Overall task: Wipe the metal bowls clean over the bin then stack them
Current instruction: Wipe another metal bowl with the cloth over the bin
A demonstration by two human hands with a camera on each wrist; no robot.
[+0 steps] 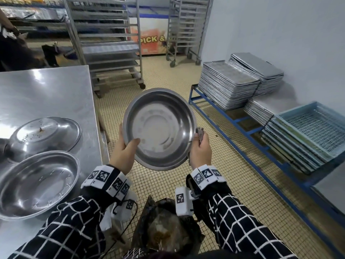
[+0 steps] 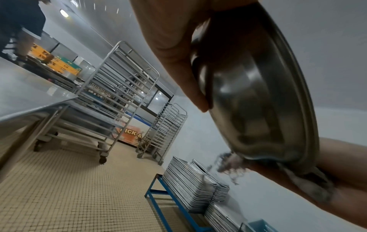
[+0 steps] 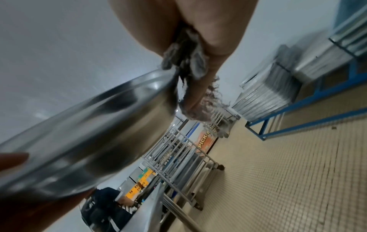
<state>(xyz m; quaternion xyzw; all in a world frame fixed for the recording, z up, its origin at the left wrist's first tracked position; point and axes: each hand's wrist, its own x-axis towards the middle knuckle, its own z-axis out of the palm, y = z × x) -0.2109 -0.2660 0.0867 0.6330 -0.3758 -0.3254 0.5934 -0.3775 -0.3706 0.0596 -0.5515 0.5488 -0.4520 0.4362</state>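
A: Steel all over this kitchen, and the metal bowl [image 1: 160,128] is up in the air, tilted with its open side toward the camera, held over the bin [image 1: 164,228] down at the near edge of the floor.

B: Look at the left hand [image 1: 124,156], thumb hooked over the rim on the inside, fingers behind, a firm grip on the bowl's left edge. The left wrist view shows those fingers [image 2: 178,55] pressed flat on the outer wall.

A: And the right hand [image 1: 200,149] sits at the bowl's right rim, its grip clamped on a grey, frayed cloth [image 1: 201,133]. The right wrist view has the cloth bunched between fingers and palm, touching the rim.

B: Whether that hand grips the bowl too, I cannot tell.

A: Over on the left, the worktop [image 1: 52,92] carries two more: an upturned bowl [image 1: 46,135] with specks of residue on its base at the far side, and an upright bowl [image 1: 38,184] nearer, touching it.

B: Far right, stacked baking trays [image 1: 228,85] on a blue frame [image 1: 240,128], and tray racks [image 1: 110,42] at the back.
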